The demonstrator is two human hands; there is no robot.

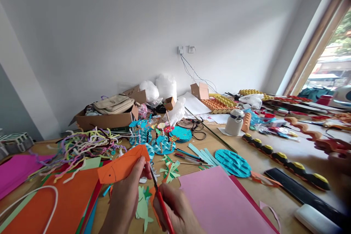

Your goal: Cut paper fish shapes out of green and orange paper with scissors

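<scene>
Between the thumb and fingers of my left hand (pixel 128 186) is a piece of orange paper (pixel 120 166) with a fish outline drawn on it, eye towards the left. My right hand (pixel 175 204) grips red-handled scissors (pixel 163 206), whose dark blades point up at the paper's right end. Whether the blades touch the paper I cannot tell. Below the hands lie green paper cut-outs (pixel 142 204). Just beyond sit blue egg-tray discs (pixel 164 146) bearing small paper fish on twisted stems.
Orange sheets (pixel 68 197) lie at left under pipe cleaners (pixel 90 146), pink sheets (pixel 219 197) at right. Further right are a blue egg-tray disc (pixel 233 162), a black-and-yellow egg-tray strip (pixel 285 161) and a white jar (pixel 234 122). A co-worker's hand (pixel 338 157) holds an orange strip at the right edge.
</scene>
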